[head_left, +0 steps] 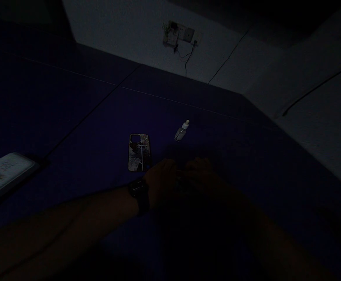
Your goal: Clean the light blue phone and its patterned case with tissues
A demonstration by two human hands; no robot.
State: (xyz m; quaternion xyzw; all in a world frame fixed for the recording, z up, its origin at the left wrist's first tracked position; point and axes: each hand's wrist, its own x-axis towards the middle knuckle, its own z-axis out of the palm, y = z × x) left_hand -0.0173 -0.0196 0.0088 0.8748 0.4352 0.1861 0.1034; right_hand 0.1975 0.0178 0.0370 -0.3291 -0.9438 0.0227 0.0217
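The picture is very dark. My left hand (162,178), with a black smartwatch (139,189) on its wrist, is low over the dark blue surface, fingers curled in. Close against it on the right is my right hand (201,175), its fingers also bent inward. Between the two hands there may be a small item, but shadow hides what it is. A patterned phone case (134,158) with a camera cut-out lies just beyond my left hand. Past my right hand lies a small clear dropper bottle (180,133) with a white top, tilted toward the upper right.
At the left edge lies a white, rounded box-like object (5,171) with dark markings. A thin dark cable (91,111) crosses the blue surface (100,101). On the far wall are sockets (185,34) with plugs and hanging cords. A second wall rises on the right.
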